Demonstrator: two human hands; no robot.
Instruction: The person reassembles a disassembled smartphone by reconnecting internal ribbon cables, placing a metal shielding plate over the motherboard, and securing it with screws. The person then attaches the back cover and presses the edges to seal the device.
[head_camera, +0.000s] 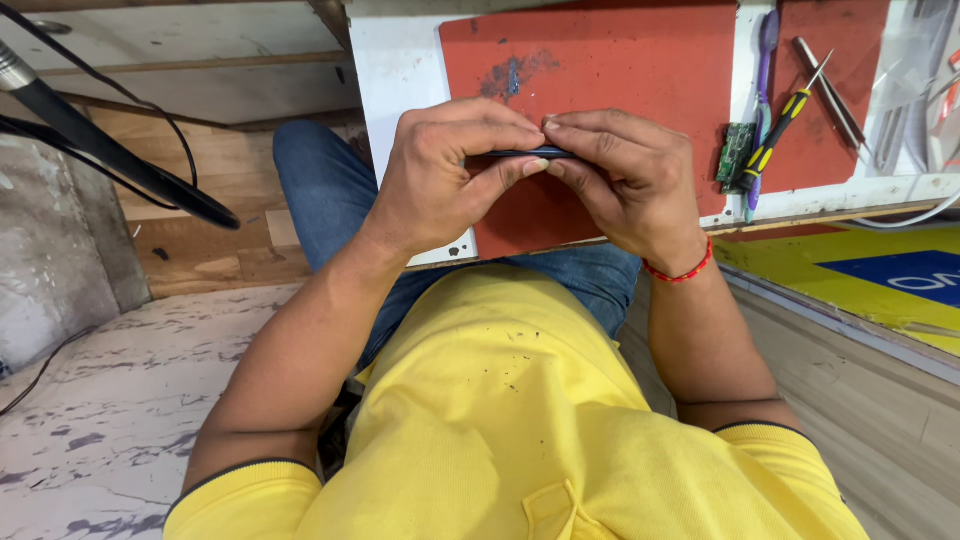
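A person in a yellow polo shirt (500, 400) and blue jeans (330, 190) sat looking down at their own two bare hands, which met over a red work mat (620, 60). The left hand (445, 175) and the right hand (625, 175) were both closed around a thin, dark, flat object (530, 153), seen edge-on, with the thumbs beneath it and the fingertips pressed along its top. So little of it showed between the fingers that it may have been a slim phone or a panel; the view did not settle which. It was held above the mat's near half, just in front of the person's chest. A red thread bracelet (682, 270) circled the right wrist. The mat lay on a white bench top (395, 70) and carried a bluish scuffed patch (512, 72) near its far edge. To the right of the mat lay a small green circuit board (735, 155), touching a screwdriver with a yellow and black handle (775, 135), and beside these a purple toothbrush (765, 60). Metal tweezers (830, 90) rested on a second red mat (830, 110) farther right. Below the bench's right end, a flat yellow sign with a blue panel (880, 270) lay at an angle. On the left, a black rod (110, 150) with black cables (160, 110) crossed above a wooden floor (200, 230).
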